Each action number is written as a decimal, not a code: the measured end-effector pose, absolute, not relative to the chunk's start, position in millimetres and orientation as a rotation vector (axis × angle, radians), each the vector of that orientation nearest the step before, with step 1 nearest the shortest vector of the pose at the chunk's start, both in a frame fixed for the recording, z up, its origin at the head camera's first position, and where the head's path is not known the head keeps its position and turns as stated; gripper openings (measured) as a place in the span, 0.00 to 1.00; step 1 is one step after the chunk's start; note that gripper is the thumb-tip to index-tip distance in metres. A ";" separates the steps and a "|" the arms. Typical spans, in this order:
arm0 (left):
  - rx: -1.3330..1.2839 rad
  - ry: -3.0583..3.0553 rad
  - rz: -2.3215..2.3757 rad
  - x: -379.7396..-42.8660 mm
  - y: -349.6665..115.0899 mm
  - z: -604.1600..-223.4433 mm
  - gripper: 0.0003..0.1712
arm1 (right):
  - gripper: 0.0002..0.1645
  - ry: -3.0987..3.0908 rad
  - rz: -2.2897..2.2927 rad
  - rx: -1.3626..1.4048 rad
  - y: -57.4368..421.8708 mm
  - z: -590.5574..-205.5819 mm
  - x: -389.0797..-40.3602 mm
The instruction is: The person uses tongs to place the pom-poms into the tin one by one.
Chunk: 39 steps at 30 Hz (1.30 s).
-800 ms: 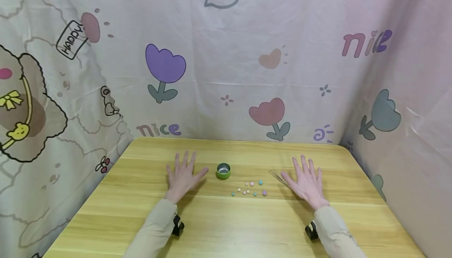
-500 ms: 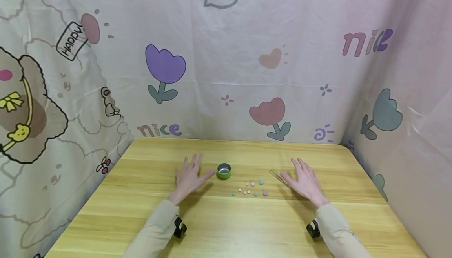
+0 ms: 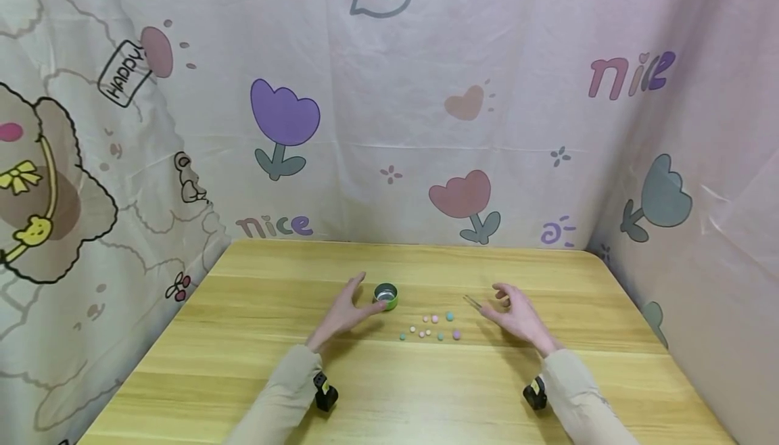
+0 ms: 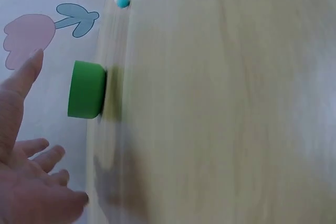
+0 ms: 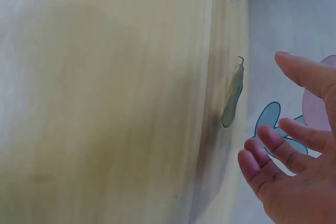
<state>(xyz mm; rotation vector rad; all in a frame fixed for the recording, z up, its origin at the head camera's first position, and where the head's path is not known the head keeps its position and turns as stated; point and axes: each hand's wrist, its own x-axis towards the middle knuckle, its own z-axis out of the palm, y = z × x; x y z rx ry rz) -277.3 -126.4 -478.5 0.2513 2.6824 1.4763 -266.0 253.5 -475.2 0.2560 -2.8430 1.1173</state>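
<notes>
A small round tin (image 3: pixel 391 300), green outside and silvery inside, stands upright on the table. My left hand (image 3: pixel 343 312) is just left of it, thumb and fingers spread apart, the thumb overlapping its near side in the head view. In the left wrist view, a gap shows between that hand and the tin (image 4: pixel 88 89). Metal tweezers (image 3: pixel 472 302) with a bent tip lie on the table beside my right hand (image 3: pixel 517 313). That hand hovers over them with loosely bent fingers and holds nothing; the whole tweezers (image 5: pixel 234 97) show in the right wrist view.
Between the hands lie several small pom-poms in pink, white, teal and purple, among them a teal pom-pom (image 3: pixel 450 316) and a purple pom-pom (image 3: pixel 456 334). The wooden table (image 3: pixel 420 397) ends at a printed cloth backdrop (image 3: pixel 377 120) behind and at both sides.
My left hand has moved right, up to the tin, and turned so its thumb and fingers face it. The right hand's spread fingers have bent inward above the tweezers.
</notes>
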 end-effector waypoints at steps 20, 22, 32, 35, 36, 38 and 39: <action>0.392 2.347 1.972 -296.8 -103.1 -496.7 0.50 | 0.27 -2.824 1.307 0.135 242.7 -487.6 -281.4; 0.393 2.344 1.981 -298.1 -101.1 -497.7 0.50 | 0.26 -2.823 1.316 0.124 241.6 -488.2 -282.5; 0.376 2.371 1.982 -300.3 -94.0 -501.8 0.48 | 0.18 -2.818 1.283 0.074 238.5 -490.6 -288.2; 0.359 2.379 1.998 -301.0 -92.9 -503.0 0.46 | 0.17 -2.828 1.276 0.074 238.2 -490.8 -287.7; 0.353 2.382 2.001 -301.5 -92.6 -503.4 0.46 | 0.16 -2.828 1.277 0.078 238.0 -490.9 -287.6; 0.350 2.399 1.997 -302.3 -92.1 -504.1 0.44 | 0.15 -2.826 1.279 0.087 237.8 -491.0 -287.6; 0.354 2.415 1.988 -302.6 -91.9 -504.3 0.43 | 0.15 -2.826 1.280 0.090 237.7 -491.1 -287.6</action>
